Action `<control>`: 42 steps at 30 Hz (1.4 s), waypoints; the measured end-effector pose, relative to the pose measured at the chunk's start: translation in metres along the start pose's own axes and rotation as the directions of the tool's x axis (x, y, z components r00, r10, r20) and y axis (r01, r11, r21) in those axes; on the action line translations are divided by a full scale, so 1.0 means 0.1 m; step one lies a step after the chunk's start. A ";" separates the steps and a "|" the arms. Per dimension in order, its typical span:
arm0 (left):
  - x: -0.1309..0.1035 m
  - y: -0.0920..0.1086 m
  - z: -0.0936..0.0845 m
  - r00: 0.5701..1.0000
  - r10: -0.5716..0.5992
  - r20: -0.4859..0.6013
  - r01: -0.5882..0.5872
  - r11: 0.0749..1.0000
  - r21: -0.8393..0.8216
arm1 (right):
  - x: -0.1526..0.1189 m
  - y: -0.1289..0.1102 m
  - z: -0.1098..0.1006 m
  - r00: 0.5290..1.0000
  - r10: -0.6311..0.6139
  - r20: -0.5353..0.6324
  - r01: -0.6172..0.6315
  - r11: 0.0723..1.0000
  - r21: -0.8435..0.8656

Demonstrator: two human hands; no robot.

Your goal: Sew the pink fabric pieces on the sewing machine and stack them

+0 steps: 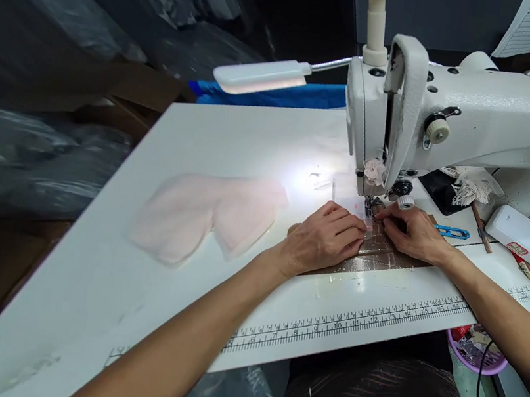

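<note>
Resting our left hand [331, 236] loosely flat on the cloth [350, 204] beside the presser foot [370, 205], our right hand [409, 232] just across, pinching what we cannot tell, we risk a pricked fingertip if one strays underneath, or puckers if we pull unevenly.

Lamp [260, 78] glare whitens tabletop [91, 292]; left side dim, blurred.

Sewing machine [496, 120] on counter [79, 310]
Left hand [327, 240] and right hand [412, 232] flank the presser foot [370, 205]; pink cloth [208, 210] lies to the left.
</note>
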State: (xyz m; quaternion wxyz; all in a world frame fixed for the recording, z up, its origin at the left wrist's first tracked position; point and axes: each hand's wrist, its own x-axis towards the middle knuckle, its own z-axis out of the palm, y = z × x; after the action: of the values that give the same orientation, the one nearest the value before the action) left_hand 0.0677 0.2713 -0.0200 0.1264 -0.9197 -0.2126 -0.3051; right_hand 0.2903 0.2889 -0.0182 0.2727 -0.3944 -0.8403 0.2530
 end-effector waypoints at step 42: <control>-0.02 -0.06 -0.07 0.991 -0.037 0.128 0.057 0.986 -0.158 | -0.04 0.01 0.04 0.972 -0.175 0.159 0.210 0.947 -0.242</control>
State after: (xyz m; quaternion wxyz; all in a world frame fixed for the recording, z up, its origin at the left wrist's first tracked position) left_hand 0.0595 0.2730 -0.0153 0.0306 -0.9388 -0.2165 -0.2663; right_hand 0.2907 0.2853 -0.0227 0.1851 -0.3246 -0.9170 0.1400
